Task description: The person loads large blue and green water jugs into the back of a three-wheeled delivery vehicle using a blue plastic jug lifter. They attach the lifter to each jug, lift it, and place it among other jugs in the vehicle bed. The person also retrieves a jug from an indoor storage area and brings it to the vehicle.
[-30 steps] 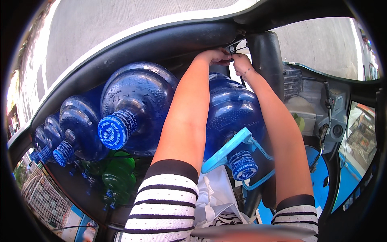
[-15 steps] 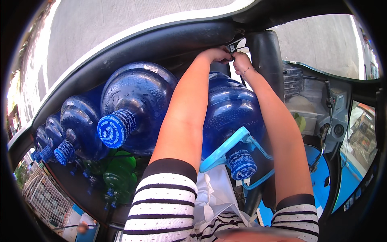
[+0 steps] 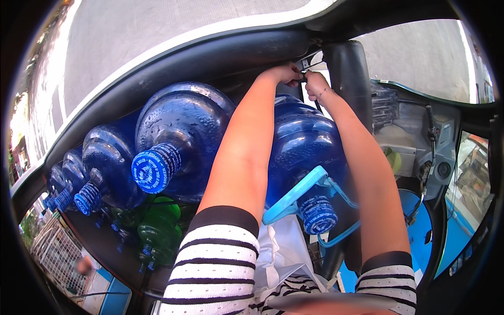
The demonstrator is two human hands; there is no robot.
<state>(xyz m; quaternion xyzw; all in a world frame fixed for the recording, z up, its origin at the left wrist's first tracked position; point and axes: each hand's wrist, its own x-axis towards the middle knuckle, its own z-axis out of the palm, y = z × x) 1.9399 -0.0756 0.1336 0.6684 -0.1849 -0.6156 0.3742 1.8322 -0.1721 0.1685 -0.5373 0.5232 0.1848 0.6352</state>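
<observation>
Both my arms reach forward over large blue water jugs to the far side of the seat. My left hand [image 3: 285, 74] is closed, pinching a short black cord [image 3: 303, 77] beside a metal bracket [image 3: 304, 65]. Just to its right, my right hand [image 3: 316, 85] is closed on the same cord; its exact shape is partly hidden by the fingers. Between my forearms lies a blue water jug [image 3: 304, 142] with a capped neck toward me and a light-blue carrying handle [image 3: 295, 197] around the neck. Left of my left forearm, another blue jug [image 3: 184, 131] has water drops on it.
Several more blue jugs [image 3: 107, 163] line the left side, with green jugs [image 3: 157, 228] below them. A black padded backrest [image 3: 226, 50] runs along the far side and a black padded post [image 3: 349, 73] stands at right. Handlebar controls [image 3: 431, 136] are farther right.
My hands stay together at the same spot by the bracket, with only a slight shift of the fingers. The whole view has moved a little; the jugs keep their places.
</observation>
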